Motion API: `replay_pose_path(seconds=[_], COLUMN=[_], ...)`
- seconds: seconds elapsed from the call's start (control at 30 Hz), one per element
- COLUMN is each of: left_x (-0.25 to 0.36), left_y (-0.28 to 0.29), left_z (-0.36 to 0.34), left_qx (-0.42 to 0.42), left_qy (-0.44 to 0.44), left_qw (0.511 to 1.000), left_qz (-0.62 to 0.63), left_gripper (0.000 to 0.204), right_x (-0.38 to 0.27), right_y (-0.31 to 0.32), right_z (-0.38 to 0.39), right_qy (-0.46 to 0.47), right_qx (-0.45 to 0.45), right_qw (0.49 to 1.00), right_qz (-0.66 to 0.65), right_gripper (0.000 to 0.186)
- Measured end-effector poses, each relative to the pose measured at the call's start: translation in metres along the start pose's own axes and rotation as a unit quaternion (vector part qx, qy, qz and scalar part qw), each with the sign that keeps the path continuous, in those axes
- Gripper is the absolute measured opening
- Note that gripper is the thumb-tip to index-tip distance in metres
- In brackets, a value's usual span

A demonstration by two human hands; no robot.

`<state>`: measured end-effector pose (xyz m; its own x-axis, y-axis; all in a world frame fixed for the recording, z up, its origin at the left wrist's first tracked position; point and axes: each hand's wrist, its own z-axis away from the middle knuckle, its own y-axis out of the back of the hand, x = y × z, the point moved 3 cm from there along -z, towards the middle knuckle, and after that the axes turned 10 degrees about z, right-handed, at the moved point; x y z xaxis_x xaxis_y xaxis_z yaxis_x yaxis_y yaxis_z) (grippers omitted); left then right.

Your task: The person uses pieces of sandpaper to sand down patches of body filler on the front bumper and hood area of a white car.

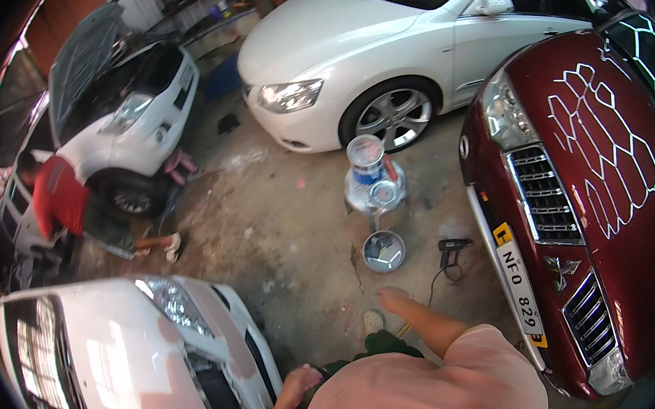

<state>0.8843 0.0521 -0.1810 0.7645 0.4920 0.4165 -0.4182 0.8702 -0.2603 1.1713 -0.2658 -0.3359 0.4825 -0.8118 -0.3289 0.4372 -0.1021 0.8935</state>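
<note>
My left hand [299,381] hangs low beside the front of a white car [101,340] with grey-pink patches on its body. Its fingers look loosely curled, and I see nothing in them. My right hand [395,299] reaches forward over the floor, its fingers stretched out and somewhat blurred, with no object visible in it. Just beyond the right hand stands a round metal basin [394,263] with something dark inside. Farther off, a clear tub [365,150] and a small can [383,193] stand on a rounded, wrapped stand [390,207].
A black heat gun [453,252] with a cord lies near the dark red car [614,256] on the right. Ahead is a white sedan [344,33]. At left, a person in a red shirt [60,198] crouches by a white vehicle [113,140] with its hood up.
</note>
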Motion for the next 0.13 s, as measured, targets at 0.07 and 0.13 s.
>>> replay_pose_path(seconds=[0.07, 0.13], left_x=[0.081, 0.158], left_y=[-0.024, -0.059], left_z=[0.002, 0.008], left_qx=[0.070, 0.119], left_qy=[-0.241, -0.398], left_qw=[0.957, 0.877], left_qz=[-0.144, -0.240], left_gripper=[0.056, 0.058], right_x=[-0.071, -0.089], right_y=[0.056, 0.091], right_z=[-0.067, -0.110], right_qy=[0.097, 0.105], right_qx=[0.003, 0.034], right_qw=[0.994, 0.989], right_qz=[-0.043, -0.096], right_gripper=[0.033, 0.033])
